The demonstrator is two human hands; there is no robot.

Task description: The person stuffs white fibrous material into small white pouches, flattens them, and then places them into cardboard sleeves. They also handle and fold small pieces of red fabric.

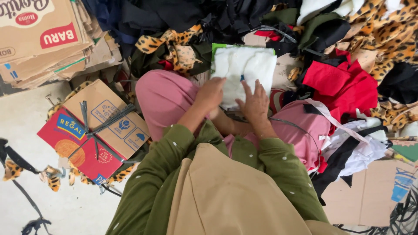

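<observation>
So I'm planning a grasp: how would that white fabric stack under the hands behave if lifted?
The white fabric stack looks soft and fluffy, so probably floppy and light. Both the left hand and right hand press on it, hinting that loose layers could slide apart.

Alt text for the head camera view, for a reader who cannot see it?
Seen from above, a seated person in pink trousers presses the left hand and right hand flat on a stack of white fabric pieces on the lap. Heaps of black, red and leopard-print scraps surround them; a tied cardboard bundle lies left.
</observation>
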